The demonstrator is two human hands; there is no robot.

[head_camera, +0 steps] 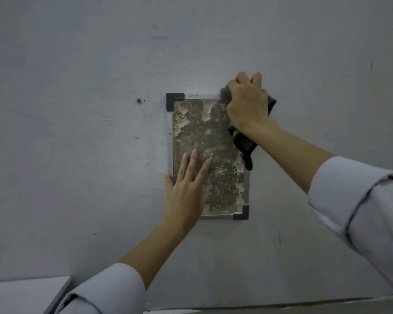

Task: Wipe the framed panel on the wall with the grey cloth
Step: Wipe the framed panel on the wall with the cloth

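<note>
A framed panel (216, 141) hangs upright on the grey wall, with a mottled brown and cream face, a thin silver frame and dark corner caps. My right hand (247, 103) covers its top right corner and is closed on the grey cloth (244, 145), pressing it against the frame. A dark tail of the cloth hangs down below the wrist along the panel's right edge. My left hand (186, 186) lies flat on the panel's lower left part, fingers spread and pointing up, holding nothing.
The grey wall (77, 132) fills the view, with a small screw (138, 100) left of the panel and a few dark marks. A white surface (23, 293) shows at the bottom left corner. A ledge (281, 305) runs along the bottom edge.
</note>
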